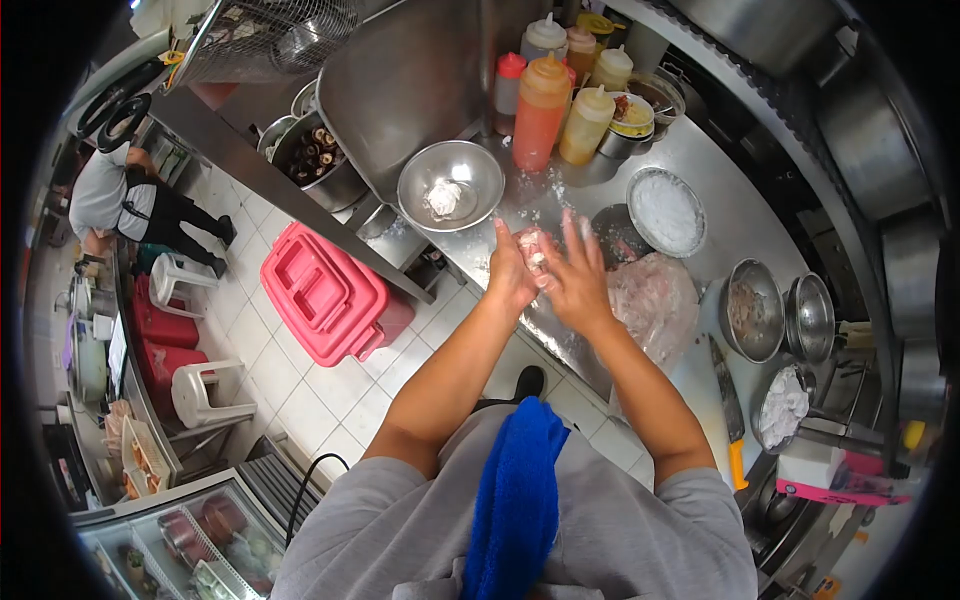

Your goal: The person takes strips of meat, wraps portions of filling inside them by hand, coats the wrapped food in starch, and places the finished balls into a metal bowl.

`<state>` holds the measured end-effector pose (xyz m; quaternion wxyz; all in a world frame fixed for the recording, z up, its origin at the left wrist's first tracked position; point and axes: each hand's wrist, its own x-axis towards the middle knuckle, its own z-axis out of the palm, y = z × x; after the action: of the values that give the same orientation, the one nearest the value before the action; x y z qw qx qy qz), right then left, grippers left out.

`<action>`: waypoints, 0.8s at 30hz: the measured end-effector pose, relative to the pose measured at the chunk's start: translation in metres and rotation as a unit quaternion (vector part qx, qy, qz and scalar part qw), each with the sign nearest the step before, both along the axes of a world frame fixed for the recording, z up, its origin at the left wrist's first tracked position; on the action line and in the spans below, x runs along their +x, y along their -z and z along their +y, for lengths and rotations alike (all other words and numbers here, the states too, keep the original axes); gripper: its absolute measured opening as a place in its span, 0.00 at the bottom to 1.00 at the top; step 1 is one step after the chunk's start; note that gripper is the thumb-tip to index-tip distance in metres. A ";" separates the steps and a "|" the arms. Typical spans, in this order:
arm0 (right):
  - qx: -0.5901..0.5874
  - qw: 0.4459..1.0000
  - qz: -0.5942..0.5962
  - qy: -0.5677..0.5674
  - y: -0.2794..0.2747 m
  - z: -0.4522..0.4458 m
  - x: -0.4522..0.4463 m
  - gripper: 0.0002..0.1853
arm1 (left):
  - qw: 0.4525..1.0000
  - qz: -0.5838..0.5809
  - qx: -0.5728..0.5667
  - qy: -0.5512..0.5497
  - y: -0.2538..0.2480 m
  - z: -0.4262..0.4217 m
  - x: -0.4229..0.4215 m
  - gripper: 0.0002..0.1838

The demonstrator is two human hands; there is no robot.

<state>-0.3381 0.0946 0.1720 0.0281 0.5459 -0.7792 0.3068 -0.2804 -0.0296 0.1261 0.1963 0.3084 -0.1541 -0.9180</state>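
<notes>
- Nearest, a blue cloth towel (515, 490) hangs down the front of the person's grey shirt (620, 500).
- The left hand (513, 275) curls around a small, pinkish lump dusted with white powder (530, 243), its thumb raised; the other fingertips are hidden.
- The right hand (578, 278) faces it, fingers spread and whitened at the tips; whether its thumb bears on the lump, I cannot tell.
- The lump is between the two palms, above the edge of the stainless-steel desk (740, 190). The step in hand looks like coating or shaping it with powder.
- Beside the right forearm sits a clear plastic bag with pinkish contents (655, 300); farther right, a knife with an orange handle (737, 463) lies by a white cutting board (690, 385).
- Past the hands stand a round steel bowl of white powder (702, 226), on the right, and a wider steel bowl holding a white lump (480, 165), on the left.
- The next move would seem to call for an even press of both palms, then a clear path to either bowl.
- Farthest on the desk, squeeze bottles cluster around a tall orange one (540, 115).
</notes>
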 end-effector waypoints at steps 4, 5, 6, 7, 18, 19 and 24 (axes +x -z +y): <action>0.037 0.998 0.021 -0.055 0.003 0.003 0.005 0.30 | 0.999 0.007 -0.002 0.035 -0.001 0.000 0.003 0.47; 0.001 0.999 0.009 -0.036 0.003 0.003 0.003 0.30 | 0.999 0.014 0.000 0.052 -0.004 0.000 0.006 0.50; -0.034 0.999 -0.004 -0.017 0.003 0.004 0.003 0.31 | 0.999 0.014 0.000 0.052 -0.006 0.000 0.006 0.50; -0.034 0.999 -0.004 -0.017 0.006 0.003 0.002 0.31 | 0.999 0.015 -0.009 0.052 -0.008 0.001 0.006 0.50; -0.015 1.000 0.011 0.021 0.011 0.003 0.000 0.26 | 0.997 0.005 -0.033 0.075 -0.023 0.007 0.003 0.50; -0.031 0.999 -0.007 -0.006 0.006 0.004 -0.001 0.25 | 0.996 0.024 -0.022 0.085 -0.026 0.008 0.004 0.50; -0.074 0.995 -0.050 0.036 0.009 0.009 -0.006 0.24 | 0.993 0.080 0.025 0.087 -0.017 0.008 -0.004 0.49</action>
<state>-0.3443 0.1041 0.1630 0.0407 0.4975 -0.7741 0.3895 -0.2842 -0.0213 0.1434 0.1197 0.2239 -0.1406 -0.9569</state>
